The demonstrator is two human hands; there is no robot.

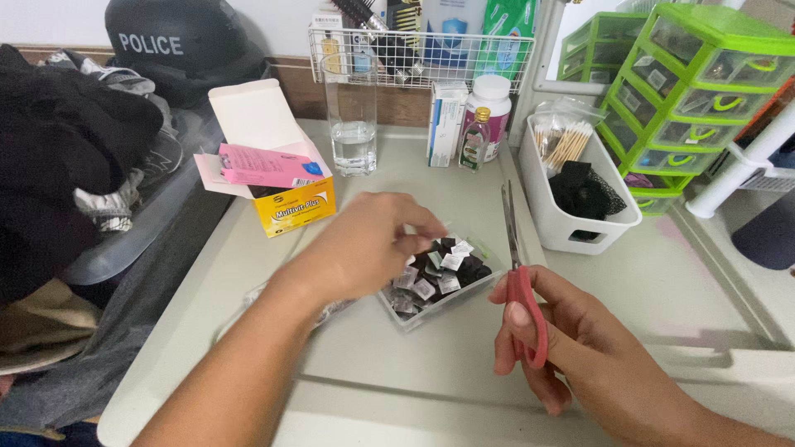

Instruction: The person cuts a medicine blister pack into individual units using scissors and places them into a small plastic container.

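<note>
Head camera looks down on a pale grey table [389,364], and you have many things around your work. At the back stands a clear drinking glass [351,124] with some water in it, and to its left an open yellow and white cardboard box [277,178] with a pink packet [265,165] lying across its mouth. Behind the glass hangs a white wire basket [418,56] full of toiletries. To the right of the glass you see a white bottle with a pink label [492,103] and a small green glass bottle [474,141] just in front of it. Further right is a white plastic bin [571,217] with cotton swabs and black mesh inside, and beyond it a green drawer unit [691,91]. On the left, dark clothes [58,174] are piled.

Nothing blocks the small clear plastic tray [435,298] of black and silver squares in the middle.

Your left hand [364,248] hovers over this tray, fingertips pinched together on one small square. Your right hand [571,348] is closed around the red handles of the scissors [517,273]; the blades point away from you and are shut.
</note>
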